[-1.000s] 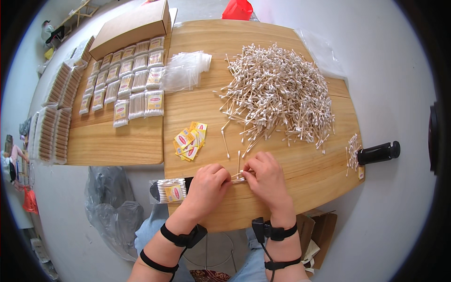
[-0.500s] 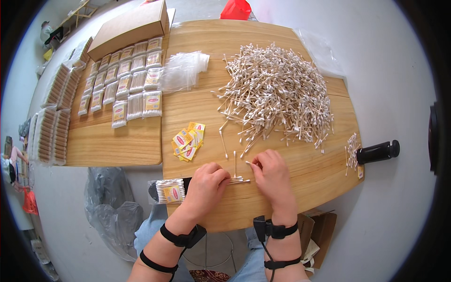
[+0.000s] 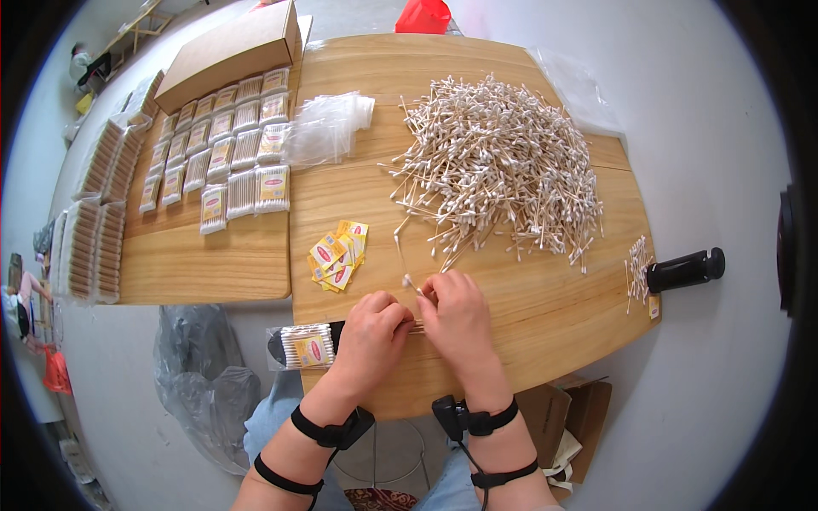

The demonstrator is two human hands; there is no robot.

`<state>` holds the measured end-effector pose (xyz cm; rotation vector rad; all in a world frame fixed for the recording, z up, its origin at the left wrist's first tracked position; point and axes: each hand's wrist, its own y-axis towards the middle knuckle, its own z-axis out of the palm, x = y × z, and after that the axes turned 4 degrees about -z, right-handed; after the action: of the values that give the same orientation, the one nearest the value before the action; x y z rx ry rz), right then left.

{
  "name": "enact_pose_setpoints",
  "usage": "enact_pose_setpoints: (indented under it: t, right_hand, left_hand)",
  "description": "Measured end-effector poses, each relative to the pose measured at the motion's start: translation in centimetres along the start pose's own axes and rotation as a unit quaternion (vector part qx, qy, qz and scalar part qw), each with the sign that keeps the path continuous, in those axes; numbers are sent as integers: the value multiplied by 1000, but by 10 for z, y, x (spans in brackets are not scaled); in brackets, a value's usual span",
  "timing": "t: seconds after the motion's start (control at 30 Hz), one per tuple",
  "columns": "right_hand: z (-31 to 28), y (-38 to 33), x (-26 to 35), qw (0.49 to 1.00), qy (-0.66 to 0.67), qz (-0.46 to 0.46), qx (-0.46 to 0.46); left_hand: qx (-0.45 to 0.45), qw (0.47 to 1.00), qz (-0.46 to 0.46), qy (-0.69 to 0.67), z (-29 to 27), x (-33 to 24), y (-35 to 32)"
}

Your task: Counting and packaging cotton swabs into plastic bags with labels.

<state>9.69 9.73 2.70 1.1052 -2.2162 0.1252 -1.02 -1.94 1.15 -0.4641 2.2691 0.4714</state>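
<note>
My left hand point(image 3: 372, 330) is closed in a pinch on a few cotton swabs, whose thin sticks show between the two hands. Close beside it, my right hand point(image 3: 454, 317) has thumb and fingers pressed together on a cotton swab point(image 3: 411, 283), its white tip pointing up and left. Left of my left hand lies a clear bag filled with swabs and a yellow card point(image 3: 308, 347), on something black at the table's front edge. Beyond the hands spreads a big heap of loose cotton swabs point(image 3: 503, 170). Several yellow cards point(image 3: 339, 257) overlap on the wood.
Clear empty bags point(image 3: 328, 128) lie left of the heap. Rows of packed swab bags point(image 3: 221, 157) and a cardboard box point(image 3: 226, 55) stand on the left table. At the right edge are a black cylinder point(image 3: 686, 271) and a small swab bunch point(image 3: 637, 274).
My right hand has moved left, close against my left hand, with a swab in its pinch. The upright swab between the hands no longer shows there. My left hand has barely moved.
</note>
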Motion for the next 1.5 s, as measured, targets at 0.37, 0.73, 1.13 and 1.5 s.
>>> enact_pose_setpoints:
  t: [0.37, 0.73, 1.13, 1.5]
  right_hand:
    - [-24, 1, -18, 996, 58, -34, 58]
    - [-58, -9, -35, 981, 133, 99, 101]
    - [-33, -10, -23, 992, 89, -64, 57]
    - [-32, -5, -19, 996, 78, -47, -12]
  left_hand:
    - [24, 999, 22, -2, 0, -3, 1]
    - [-52, 999, -9, 2, -2, -6, 2]
    - [-73, 996, -45, -18, 2, -10, 5]
    - [-26, 996, -75, -34, -2, -3, 0]
